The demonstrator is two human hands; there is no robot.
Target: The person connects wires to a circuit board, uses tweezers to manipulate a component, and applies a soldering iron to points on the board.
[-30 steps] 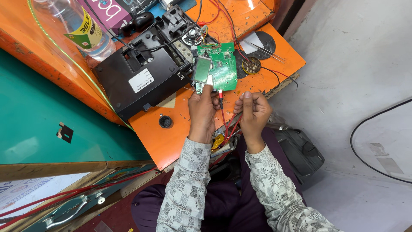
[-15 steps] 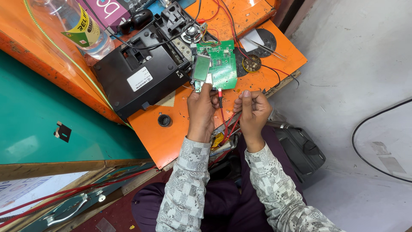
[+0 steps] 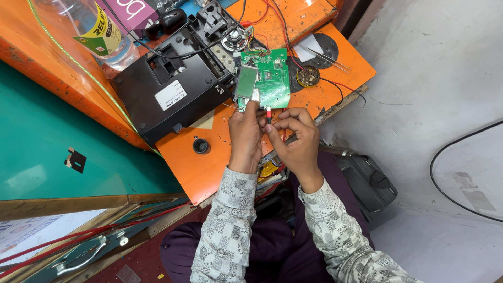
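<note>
While the left hand (image 3: 245, 131) pinched the green circuit board (image 3: 272, 78) at its six o'clock edge over the orange table (image 3: 209, 162), the right hand (image 3: 296, 139) gripped a red-tipped probe (image 3: 269, 113) against it; the black casing (image 3: 167, 91) at nine o'clock lay open, reassembly seemingly undone.

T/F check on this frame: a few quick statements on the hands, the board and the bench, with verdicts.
1. The left hand holds the green circuit board by its near edge. True.
2. The right hand pinches a red-tipped lead near the board. True.
3. The black casing lies right of the board. False: it lies left of it.
4. The worktop is blue. False: it is orange.
5. A clear plastic bottle sits at the top left. True.
</note>
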